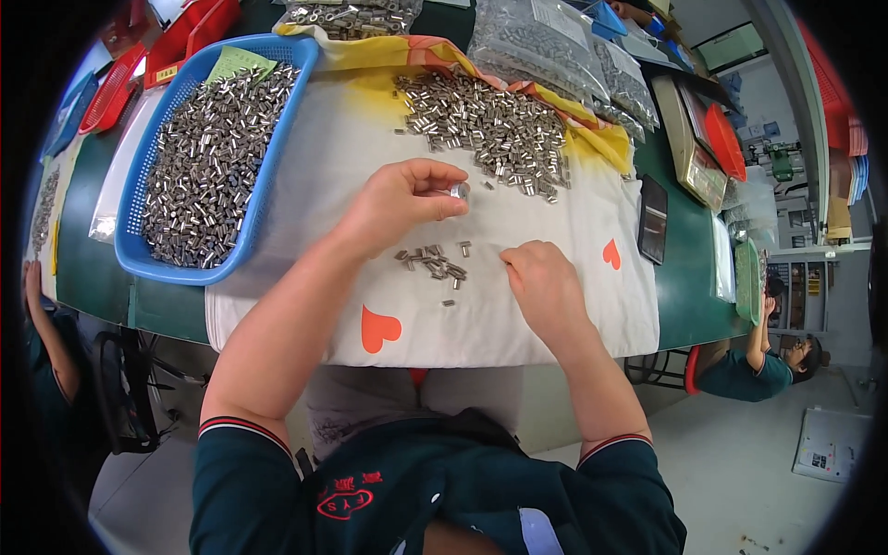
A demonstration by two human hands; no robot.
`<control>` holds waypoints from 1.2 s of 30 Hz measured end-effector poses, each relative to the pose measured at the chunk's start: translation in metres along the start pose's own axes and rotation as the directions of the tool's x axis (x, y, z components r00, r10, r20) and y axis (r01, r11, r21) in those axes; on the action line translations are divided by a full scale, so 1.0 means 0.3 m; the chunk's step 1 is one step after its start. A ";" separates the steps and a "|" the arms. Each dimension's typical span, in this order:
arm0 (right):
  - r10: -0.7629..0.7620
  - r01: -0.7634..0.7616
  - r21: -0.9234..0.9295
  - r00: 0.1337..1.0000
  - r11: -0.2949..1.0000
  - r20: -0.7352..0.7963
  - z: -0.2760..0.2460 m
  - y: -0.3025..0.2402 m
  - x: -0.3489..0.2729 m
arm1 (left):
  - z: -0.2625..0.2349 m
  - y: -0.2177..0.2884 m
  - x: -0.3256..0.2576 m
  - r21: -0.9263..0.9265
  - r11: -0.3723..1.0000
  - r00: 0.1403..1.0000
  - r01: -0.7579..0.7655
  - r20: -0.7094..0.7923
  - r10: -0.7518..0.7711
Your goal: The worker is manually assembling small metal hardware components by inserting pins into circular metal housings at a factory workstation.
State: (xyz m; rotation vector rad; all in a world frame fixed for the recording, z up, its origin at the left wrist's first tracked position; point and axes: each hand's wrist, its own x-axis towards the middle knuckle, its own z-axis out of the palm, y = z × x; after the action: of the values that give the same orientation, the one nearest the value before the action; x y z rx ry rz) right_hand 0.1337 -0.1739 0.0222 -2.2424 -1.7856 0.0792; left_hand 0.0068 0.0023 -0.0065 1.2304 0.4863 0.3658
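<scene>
My left hand is closed in a pinch over the cloth, holding a short shiny metal sleeve between thumb and fingertips. To its right, my right hand rests low with curled fingers; whatever they may hold is hidden. Between and below the hands lies a small loose group of metal sleeves on the white cloth with red hearts. Beyond the hands, a larger pile of the same metal sleeves spreads over the cloth's far part.
A blue plastic basket full of metal sleeves stands at the left. Bagged metal parts sit at the back. A dark phone lies right of the cloth on the green table. Other people sit at both sides.
</scene>
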 end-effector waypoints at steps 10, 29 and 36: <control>0.203 -0.119 0.787 0.979 0.605 -0.008 -0.016 -0.043 0.212 | -0.002 0.004 -0.010 -0.156 0.987 0.998 -0.036 0.041 0.043; 0.109 0.102 0.837 0.976 0.538 -0.189 0.045 -0.014 0.202 | 0.013 0.008 -0.013 -0.221 0.975 0.998 -0.006 0.060 0.020; -0.006 0.188 0.626 0.960 0.757 -0.281 0.027 -0.025 0.202 | 0.011 0.003 -0.016 -0.155 0.988 1.000 -0.005 0.020 0.008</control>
State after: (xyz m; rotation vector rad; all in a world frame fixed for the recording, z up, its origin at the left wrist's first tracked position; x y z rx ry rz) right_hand 0.1392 -0.1125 0.0240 -1.5715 -1.4303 0.3144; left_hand 0.0045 -0.0024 -0.0041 1.0845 0.4286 0.3891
